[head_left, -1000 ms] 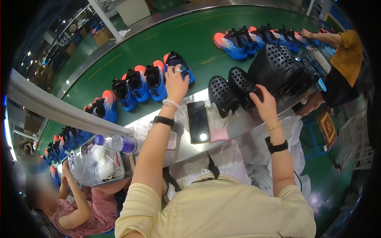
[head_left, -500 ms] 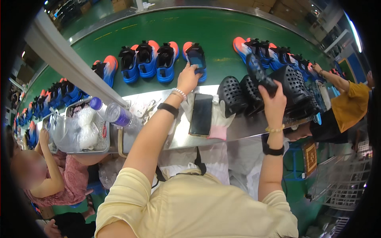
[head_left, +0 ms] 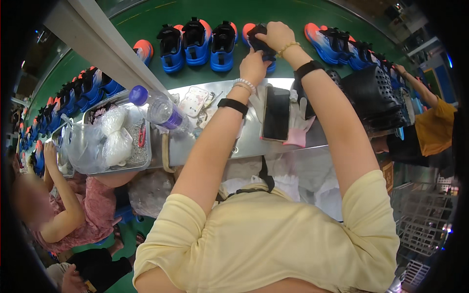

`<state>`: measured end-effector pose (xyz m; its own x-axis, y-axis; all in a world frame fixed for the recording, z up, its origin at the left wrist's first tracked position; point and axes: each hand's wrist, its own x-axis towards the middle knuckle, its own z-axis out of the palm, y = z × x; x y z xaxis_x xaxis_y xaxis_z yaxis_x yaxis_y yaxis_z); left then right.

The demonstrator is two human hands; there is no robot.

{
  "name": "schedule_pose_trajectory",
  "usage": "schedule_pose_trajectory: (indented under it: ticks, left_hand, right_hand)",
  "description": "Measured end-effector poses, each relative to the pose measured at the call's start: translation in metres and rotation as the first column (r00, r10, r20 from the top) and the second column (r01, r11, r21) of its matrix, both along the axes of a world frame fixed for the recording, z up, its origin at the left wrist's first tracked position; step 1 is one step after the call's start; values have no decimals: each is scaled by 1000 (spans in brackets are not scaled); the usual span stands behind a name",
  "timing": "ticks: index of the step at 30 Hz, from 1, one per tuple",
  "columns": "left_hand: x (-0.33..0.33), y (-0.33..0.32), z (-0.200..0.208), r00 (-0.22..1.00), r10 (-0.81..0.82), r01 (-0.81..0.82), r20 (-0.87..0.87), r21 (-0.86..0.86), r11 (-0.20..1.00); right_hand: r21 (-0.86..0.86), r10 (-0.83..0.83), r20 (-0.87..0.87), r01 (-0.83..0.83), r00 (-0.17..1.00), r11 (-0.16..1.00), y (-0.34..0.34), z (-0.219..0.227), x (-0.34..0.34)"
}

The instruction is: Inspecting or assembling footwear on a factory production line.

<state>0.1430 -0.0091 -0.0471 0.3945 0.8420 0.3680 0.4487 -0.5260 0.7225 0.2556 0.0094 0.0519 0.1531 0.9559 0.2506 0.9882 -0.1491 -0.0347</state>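
Both my hands are at one blue and orange sports shoe point(head_left: 248, 30) on the green surface ahead of me. My right hand point(head_left: 276, 35) is closed on a dark insole point(head_left: 260, 43) over the shoe's opening, its fingers partly hidden behind the hand. My left hand point(head_left: 255, 67) is closed at the heel end, its fingertips at the collar and the insole's near end. How far the insole sits inside cannot be seen. Just left of it stand several matching shoes point(head_left: 223, 46) with black linings, heels toward me.
On the metal ledge lie a phone point(head_left: 276, 115), a white glove point(head_left: 299, 122), a purple-capped bottle point(head_left: 163, 110) and a metal tray point(head_left: 141, 158) with plastic bags. Black perforated pieces point(head_left: 371, 97) stand right. A white post point(head_left: 105, 49) rises left. Co-workers sit on both sides.
My right hand has carried the dark insole from above the black perforated pieces leftward to the shoe. My left hand stays at the shoe's heel end. The whole view has shifted.
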Motion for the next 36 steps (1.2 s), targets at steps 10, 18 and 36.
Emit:
schedule_pose_trajectory:
  ticks: [10,18,36]
  left_hand:
    - [-11,6,-4,1000,19,-20,-16,-36,999]
    - [-8,3,6,994,47,-53,-95,-56,997]
    - [-19,-3,20,989,50,-55,-137,-31,998]
  right_hand:
    - [-331,-301,-128,246,945,911,33,-37,-20]
    - [-480,-294,-200,168,935,861,46,-29,-4]
    - [-212,-46,-173,9,984,977,50,-45,-5]
